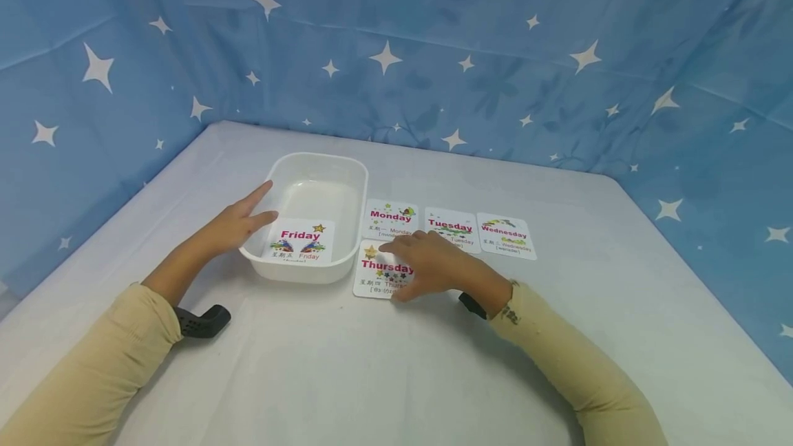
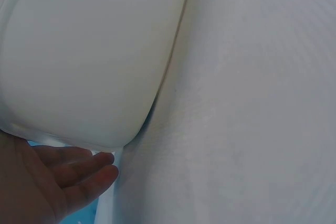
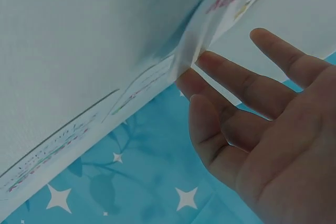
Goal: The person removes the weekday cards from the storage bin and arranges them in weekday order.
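One right grip over Thursday card; one left grip at tray.

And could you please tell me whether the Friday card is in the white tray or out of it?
In: the head view shows the Friday card inside the white tray, at its near end, printed face visible.

The head view overlooks the tray, wrists' closer.
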